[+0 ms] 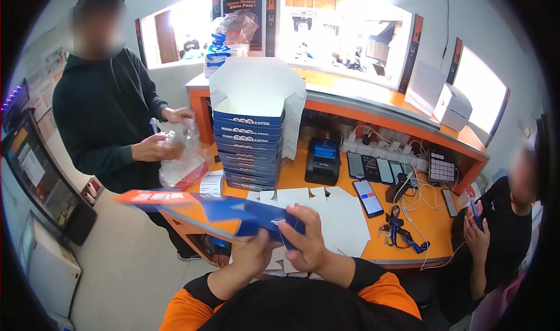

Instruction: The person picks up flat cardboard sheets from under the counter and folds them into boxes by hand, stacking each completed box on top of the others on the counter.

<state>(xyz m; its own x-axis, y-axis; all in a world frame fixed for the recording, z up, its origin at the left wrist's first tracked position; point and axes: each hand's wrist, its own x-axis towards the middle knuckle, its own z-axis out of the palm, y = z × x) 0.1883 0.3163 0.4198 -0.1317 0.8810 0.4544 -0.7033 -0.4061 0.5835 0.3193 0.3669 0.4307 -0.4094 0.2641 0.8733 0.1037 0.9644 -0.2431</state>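
Note:
My left hand (252, 254) and my right hand (305, 237) both grip a blue and orange printed cardboard piece (224, 209), partly folded and blurred at its left end. It is held above the front edge of the orange counter. Just beyond it stands a tall stack of blue boxes (249, 150), with open white lids at the top and right. Flat white cardboard sheets (344, 226) lie on the counter beside and below my hands.
At the left a person (105, 109) handles a clear plastic bag (188, 156). Another person (496, 226) at the right holds a phone. A black printer (322, 162), several phones, tangled cables and a blue lanyard (399, 232) lie on the orange counter (344, 182).

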